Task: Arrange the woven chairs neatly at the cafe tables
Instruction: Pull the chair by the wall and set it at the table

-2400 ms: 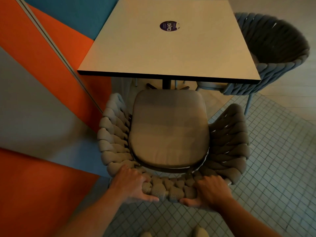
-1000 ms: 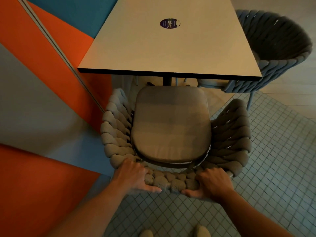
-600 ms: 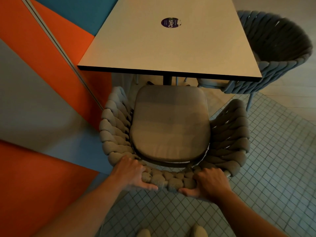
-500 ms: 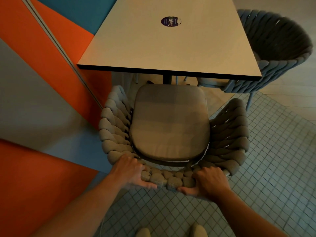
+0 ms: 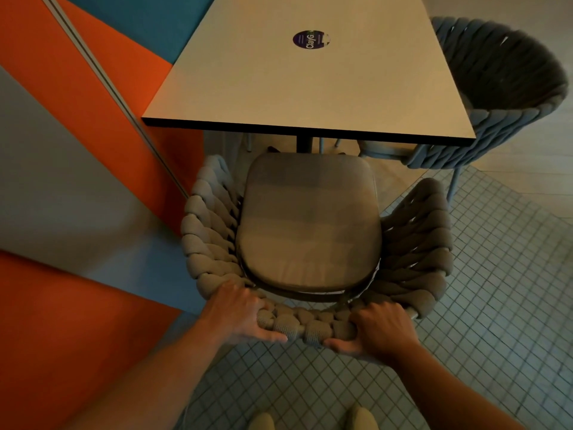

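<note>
Here both hands clasp the back rim of the woven chair (image 5: 415,243), left hand (image 5: 238,308) and right hand (image 5: 383,328) apart; its seat cushion (image 5: 310,225) stops just short of the table (image 5: 310,88) edge, the orange wall (image 5: 102,94) close on the left, tiled floor (image 5: 502,274) open on the right

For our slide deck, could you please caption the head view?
Both hands, left and right, grip the beige woven chair backrest, facing the square cafe table.
</note>
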Available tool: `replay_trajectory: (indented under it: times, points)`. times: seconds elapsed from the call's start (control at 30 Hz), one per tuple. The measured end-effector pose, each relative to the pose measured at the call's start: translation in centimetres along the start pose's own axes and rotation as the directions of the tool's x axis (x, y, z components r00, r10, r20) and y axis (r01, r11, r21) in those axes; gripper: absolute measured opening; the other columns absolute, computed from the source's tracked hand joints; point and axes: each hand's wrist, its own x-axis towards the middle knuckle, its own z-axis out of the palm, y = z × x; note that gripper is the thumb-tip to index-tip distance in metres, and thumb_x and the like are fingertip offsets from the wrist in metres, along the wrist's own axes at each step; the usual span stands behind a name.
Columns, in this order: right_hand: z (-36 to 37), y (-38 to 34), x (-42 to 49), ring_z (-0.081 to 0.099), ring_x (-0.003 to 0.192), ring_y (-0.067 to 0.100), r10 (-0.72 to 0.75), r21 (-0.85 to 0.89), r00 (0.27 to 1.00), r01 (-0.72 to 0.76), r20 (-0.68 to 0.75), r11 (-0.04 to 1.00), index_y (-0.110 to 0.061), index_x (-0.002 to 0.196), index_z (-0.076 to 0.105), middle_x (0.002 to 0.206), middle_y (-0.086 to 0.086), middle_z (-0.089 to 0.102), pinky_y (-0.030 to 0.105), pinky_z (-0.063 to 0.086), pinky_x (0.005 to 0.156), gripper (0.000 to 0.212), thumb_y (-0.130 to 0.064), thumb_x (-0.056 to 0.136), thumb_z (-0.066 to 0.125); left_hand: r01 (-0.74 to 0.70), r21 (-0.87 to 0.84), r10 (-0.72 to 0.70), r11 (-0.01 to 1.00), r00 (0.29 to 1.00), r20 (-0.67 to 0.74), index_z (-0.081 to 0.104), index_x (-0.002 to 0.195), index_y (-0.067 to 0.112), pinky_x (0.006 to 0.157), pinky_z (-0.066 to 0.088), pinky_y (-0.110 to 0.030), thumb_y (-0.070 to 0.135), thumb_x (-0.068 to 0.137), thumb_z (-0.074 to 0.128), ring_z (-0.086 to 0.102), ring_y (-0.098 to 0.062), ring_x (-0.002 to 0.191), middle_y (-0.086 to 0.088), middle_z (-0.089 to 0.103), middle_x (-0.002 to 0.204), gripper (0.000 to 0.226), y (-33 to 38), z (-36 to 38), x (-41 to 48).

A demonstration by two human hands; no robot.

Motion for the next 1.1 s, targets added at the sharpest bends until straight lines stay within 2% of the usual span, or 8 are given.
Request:
replay_trajectory:
  times: [0.13,0.23,0.47,0.57,0.73,0.83,0.93,1.1]
  points:
    - [-0.3,-0.1,-0.3,0.051,0.06,0.009,-0.005,-0.005,1.0,0.005,0.025,1.0,-0.022,0.08,0.067,0.073,-0.006,0.064,0.027,0.043,0.062,0.1,-0.103,0.06,0.011,-0.025,-0.014,0.025,1.0,1.0,-0.01,0.069,0.087,0.02,0.076,0.047,-0.037,0.108,0.044,-0.004,0.056,-0.019,0.072,-0.002,0.07,0.08,0.122,-0.2,1.0,0.2]
    - [-0.3,-0.2,-0.6,0.056,0.062,0.01,0.0,0.009,1.0,0.0,0.023,1.0,-0.022,0.079,0.067,0.074,-0.006,0.066,0.028,0.047,0.064,0.104,-0.103,0.055,0.006,-0.019,-0.032,0.019,0.999,1.0,-0.004,0.067,0.084,0.02,0.079,0.047,-0.038,0.108,0.042,-0.006,0.055,-0.018,0.071,-0.001,0.069,0.08,0.122,-0.2,1.2,0.1]
    - [-1.1,-0.6,-1.0,0.065,0.075,0.013,0.014,0.022,1.0,-0.015,0.024,1.0,-0.022,0.085,0.067,0.083,-0.004,0.069,0.029,0.043,0.065,0.101,-0.098,0.062,0.004,0.02,-0.157,-0.025,0.987,0.999,-0.025,0.07,0.112,0.034,0.095,0.043,-0.042,0.105,0.064,0.023,0.061,-0.016,0.097,0.008,0.071,0.101,0.098,-0.1,1.0,-0.6]
    - [-1.9,-0.9,-1.8,0.065,0.092,0.016,0.033,0.037,0.999,-0.034,0.026,0.999,-0.025,0.095,0.068,0.099,-0.004,0.071,0.029,0.034,0.069,0.082,-0.089,0.079,0.019,0.047,-0.257,-0.03,0.965,0.997,0.071,0.061,0.131,0.033,0.101,0.041,-0.043,0.094,0.074,0.034,0.056,-0.019,0.121,0.006,0.065,0.13,0.089,1.0,-1.0,-2.4]
    - [-5.0,-1.8,-3.7,0.064,0.088,0.017,0.057,0.147,0.989,-0.077,0.135,0.986,-0.023,0.105,0.066,0.106,0.0,0.071,0.032,0.048,0.074,0.057,-0.071,0.089,0.04,0.053,-0.311,-0.02,0.949,0.994,0.107,0.055,0.14,0.023,0.106,0.038,-0.041,0.061,0.094,0.055,0.047,-0.025,0.133,-0.002,0.053,0.146,0.059,2.3,-5.1,-6.3]
    - [-8.5,-3.1,-5.6,0.063,0.109,0.027,0.079,0.188,0.974,-0.12,0.211,0.975,-0.014,0.125,0.061,0.123,0.01,0.066,0.036,0.05,0.087,0.055,-0.057,0.093,0.051,0.109,-0.364,-0.028,0.925,0.975,0.22,0.043,0.152,0.026,0.107,0.039,-0.04,0.052,0.098,0.055,0.041,-0.028,0.142,-0.005,0.043,0.158,0.061,2.5,-7.4,-8.8]
    - [-11.1,-4.8,-7.3,0.057,0.122,0.029,0.111,0.233,0.959,-0.174,0.26,0.957,-0.015,0.133,0.058,0.132,0.01,0.062,0.04,0.048,0.098,0.057,-0.055,0.093,0.052,0.166,-0.401,-0.046,0.901,0.955,0.292,0.042,0.153,0.025,0.105,0.042,-0.039,0.053,0.099,0.053,0.041,-0.029,0.143,-0.008,0.041,0.159,0.062,2.8,-8.9,-11.0]
    - [-13.4,-6.3,-7.9,0.058,0.119,0.027,0.126,0.26,0.941,-0.213,0.313,0.942,-0.019,0.13,0.06,0.131,0.007,0.061,0.038,0.048,0.095,0.052,-0.055,0.092,0.053,0.203,-0.486,-0.059,0.85,0.954,0.294,0.054,0.145,0.022,0.102,0.047,-0.038,0.049,0.098,0.056,0.049,-0.028,0.136,-0.01,0.049,0.152,0.054,2.4,-9.7,-13.1]
